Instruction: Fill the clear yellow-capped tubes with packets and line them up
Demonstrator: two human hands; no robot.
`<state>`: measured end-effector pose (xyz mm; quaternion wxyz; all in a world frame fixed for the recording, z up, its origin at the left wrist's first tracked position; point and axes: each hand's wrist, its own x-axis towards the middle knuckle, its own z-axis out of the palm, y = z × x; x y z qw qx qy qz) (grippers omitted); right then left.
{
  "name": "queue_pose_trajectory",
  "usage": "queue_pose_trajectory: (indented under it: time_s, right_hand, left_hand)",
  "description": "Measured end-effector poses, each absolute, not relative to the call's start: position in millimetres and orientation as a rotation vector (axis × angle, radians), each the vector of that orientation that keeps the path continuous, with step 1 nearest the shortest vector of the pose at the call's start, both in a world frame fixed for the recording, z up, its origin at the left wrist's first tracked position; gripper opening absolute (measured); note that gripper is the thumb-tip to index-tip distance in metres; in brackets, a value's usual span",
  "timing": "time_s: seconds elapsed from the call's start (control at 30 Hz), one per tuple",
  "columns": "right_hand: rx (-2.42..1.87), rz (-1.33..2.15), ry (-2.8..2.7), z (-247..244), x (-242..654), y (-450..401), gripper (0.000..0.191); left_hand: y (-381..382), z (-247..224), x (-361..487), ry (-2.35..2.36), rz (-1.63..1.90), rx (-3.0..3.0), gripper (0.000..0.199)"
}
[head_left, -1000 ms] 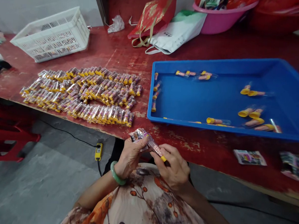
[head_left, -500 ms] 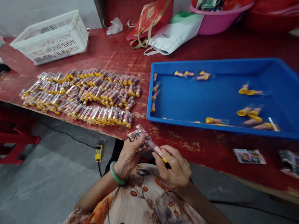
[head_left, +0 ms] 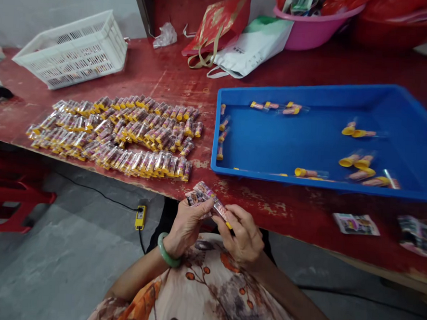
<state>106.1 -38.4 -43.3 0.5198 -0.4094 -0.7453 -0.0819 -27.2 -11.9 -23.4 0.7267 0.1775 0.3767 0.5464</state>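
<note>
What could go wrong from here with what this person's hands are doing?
The clear yellow-capped tube pinched between the left hand and right hand is right at the edge of the red table, so a slip might drop it to the grey floor. The packed rows of tubes also lie fairly near that edge, where a careless arm movement could scatter them.

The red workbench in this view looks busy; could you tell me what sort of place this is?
Probably a small hand-packing workshop: rows of yellow-capped tubes lie on the red bench, more sit in a blue plastic tray, and a white plastic crate stands nearby.
</note>
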Motion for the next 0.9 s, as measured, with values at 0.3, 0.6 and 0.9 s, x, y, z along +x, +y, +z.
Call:
queue_pose_trajectory:
  time_s: [0.3,0.6,0.9]
  right_hand:
    - [-0.984,0.766,-1.607,-35.5,122.3,-35.3,0.044]
    - [-1.094,0.798,-1.573,-14.0,117.7,-28.5,0.046]
    - [-1.101,0.625,-1.71,-10.5,120.1,-28.1,0.042]
  left_hand:
    - [-12.5,-19.7,-35.9,0.767,1.017,0.431,0.035]
    - [-20.8,-16.8,-38.6,0.748,0.85,0.535,0.034]
    - [-18.5,-18.2,-44.4,0.748,0.789,0.578,0.032]
